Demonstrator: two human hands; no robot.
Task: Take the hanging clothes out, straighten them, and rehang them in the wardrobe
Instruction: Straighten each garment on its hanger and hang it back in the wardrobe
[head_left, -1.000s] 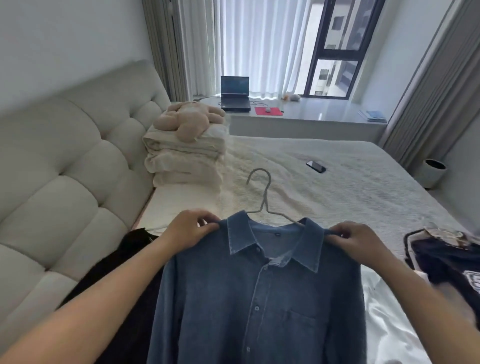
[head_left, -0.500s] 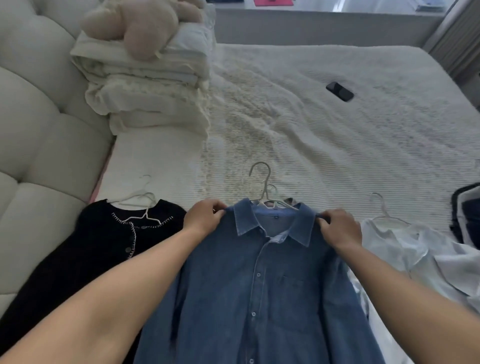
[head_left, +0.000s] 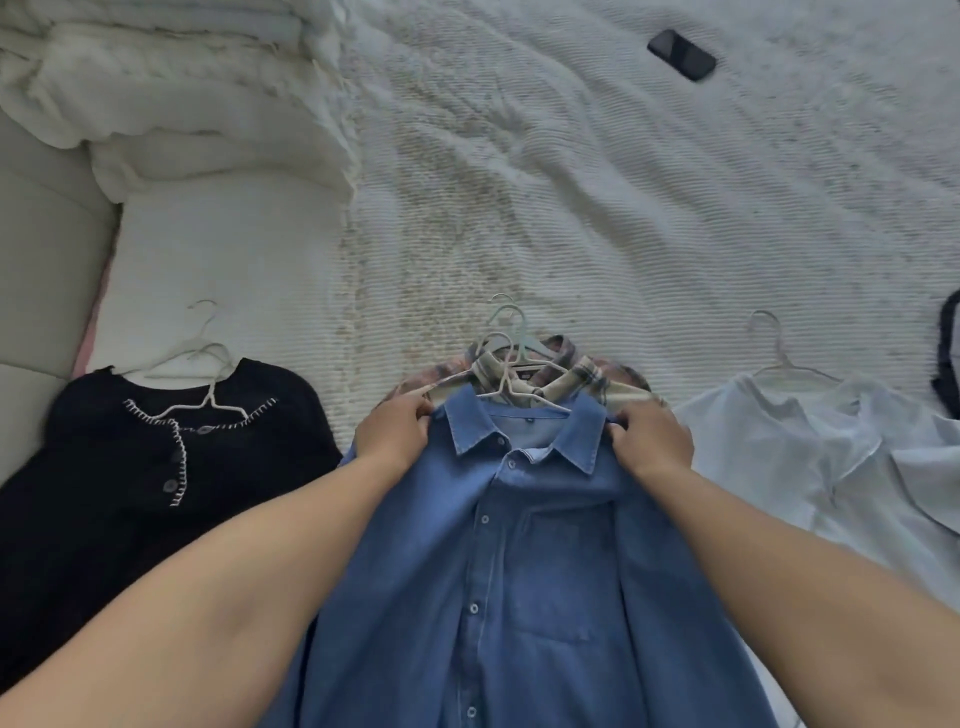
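A blue denim shirt (head_left: 519, 571) on a white hanger (head_left: 506, 387) lies front-up on the bed, over a plaid shirt (head_left: 587, 376) whose collar and own hanger show above it. My left hand (head_left: 395, 434) grips the denim shirt's left shoulder beside the collar. My right hand (head_left: 652, 441) grips its right shoulder. A black cardigan (head_left: 156, 467) on a white hanger lies to the left. To the right lies a pale blue shirt (head_left: 810, 457) on a thin hanger.
A white textured bedspread (head_left: 623, 208) covers the bed. A dark phone (head_left: 681, 54) lies on it at the far right. Folded white bedding (head_left: 171, 104) is stacked at the upper left, beside the padded headboard (head_left: 36, 270). A dark garment (head_left: 948, 358) shows at the right edge.
The view has tilted down and closer to the bed. Both hands have lowered the denim shirt onto the plaid shirt, whose collar now shows above it.
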